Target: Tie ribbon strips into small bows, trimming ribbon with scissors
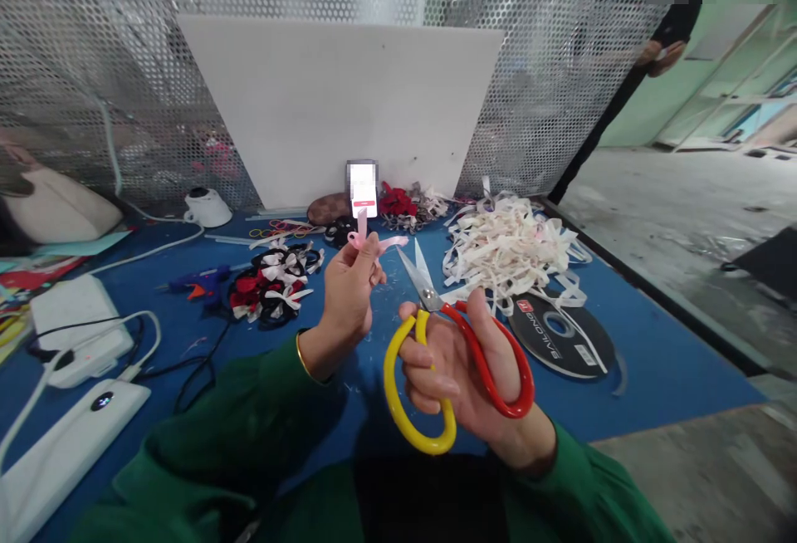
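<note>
A pink ribbon [392, 242] looped into a small bow sits at the tip of the left hand [349, 294], pinched between thumb and forefinger, one tail standing up and another sticking out toward the right. Just beside that sideways tail are the blade tips of the scissors [429, 298], parted in a narrow V; whether they touch the ribbon I cannot tell. The right hand [452, 348] holds the scissors palm up, with fingers curled through the yellow loop and the thumb in the red one.

Left of the left hand lies a cluster of red, white and black bows [274, 281], and past it a blue glue gun [199, 281]. Straight beyond the left hand stands a phone [367, 178] with a lit screen, a brown pouch [327, 209] to its left and a heap of red and pale ribbons [402, 207] to its right. Beyond the right hand, off to the right, is a big tangle of white strips [510, 248], partly over a black reel [541, 344] marked BAILONG. All this is on a blue counter [660, 385]. Nearer and far to the left of both hands lies a white power bank [80, 452]
</note>
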`<state>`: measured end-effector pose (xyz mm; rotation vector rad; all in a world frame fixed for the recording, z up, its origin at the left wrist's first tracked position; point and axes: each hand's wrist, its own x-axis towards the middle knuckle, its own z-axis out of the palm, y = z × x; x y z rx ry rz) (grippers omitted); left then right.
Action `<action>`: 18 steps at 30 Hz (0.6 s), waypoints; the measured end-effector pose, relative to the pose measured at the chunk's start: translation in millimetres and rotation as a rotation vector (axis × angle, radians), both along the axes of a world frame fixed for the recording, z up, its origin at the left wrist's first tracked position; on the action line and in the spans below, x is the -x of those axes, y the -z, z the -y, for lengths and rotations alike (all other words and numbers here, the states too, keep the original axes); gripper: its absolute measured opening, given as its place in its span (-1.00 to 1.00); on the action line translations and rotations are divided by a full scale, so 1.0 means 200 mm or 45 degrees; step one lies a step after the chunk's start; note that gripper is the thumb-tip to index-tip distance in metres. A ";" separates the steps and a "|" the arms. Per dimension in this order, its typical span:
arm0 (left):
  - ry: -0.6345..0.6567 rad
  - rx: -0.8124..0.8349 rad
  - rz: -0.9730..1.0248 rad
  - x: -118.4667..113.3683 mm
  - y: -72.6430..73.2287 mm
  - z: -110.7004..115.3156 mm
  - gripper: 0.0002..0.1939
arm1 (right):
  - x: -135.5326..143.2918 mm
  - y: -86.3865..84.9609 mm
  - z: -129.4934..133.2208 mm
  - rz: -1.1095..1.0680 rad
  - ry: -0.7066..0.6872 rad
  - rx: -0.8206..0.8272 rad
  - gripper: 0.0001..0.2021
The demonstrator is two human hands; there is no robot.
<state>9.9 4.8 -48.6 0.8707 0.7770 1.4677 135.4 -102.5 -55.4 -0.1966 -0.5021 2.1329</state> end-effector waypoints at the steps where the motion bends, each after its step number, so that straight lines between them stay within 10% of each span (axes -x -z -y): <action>1: -0.010 -0.013 -0.019 0.00 0.01 0.00 -0.61 | 0.00 0.00 0.00 -0.012 0.007 -0.003 -0.32; 18: 0.002 0.012 -0.112 -0.03 0.04 0.03 -0.62 | 0.00 0.01 -0.02 0.001 0.178 -0.021 -0.33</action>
